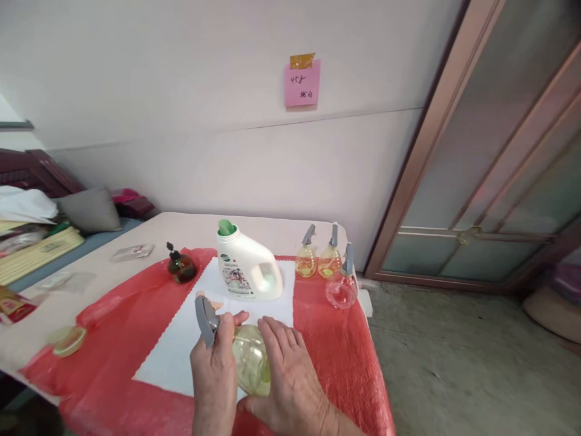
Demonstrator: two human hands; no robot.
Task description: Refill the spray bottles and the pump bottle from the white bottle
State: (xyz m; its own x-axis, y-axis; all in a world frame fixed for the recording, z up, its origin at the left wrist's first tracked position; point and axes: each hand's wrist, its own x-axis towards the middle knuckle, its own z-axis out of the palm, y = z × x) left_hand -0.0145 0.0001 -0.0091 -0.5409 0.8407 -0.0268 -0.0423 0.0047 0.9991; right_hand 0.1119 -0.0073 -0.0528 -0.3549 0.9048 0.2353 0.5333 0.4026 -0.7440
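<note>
A small clear spray bottle (250,358) with pale yellow liquid and a grey trigger head (205,318) is tilted to the left over the white cloth (181,345). My left hand (215,369) is wrapped round its neck just below the trigger head. Over the bottle's round body lies my right hand (290,375), fingers curved against it. Behind them a white detergent jug (247,266) with an open green spout stands upright on the cloth.
Two yellow spray bottles (318,257) and a clear pinkish one (341,286) stand at the right on the red table cover (331,345). A dark round bottle (181,265) stands at the left, a pale green cap (68,340) near the front left edge. Bedding and packets lie far left.
</note>
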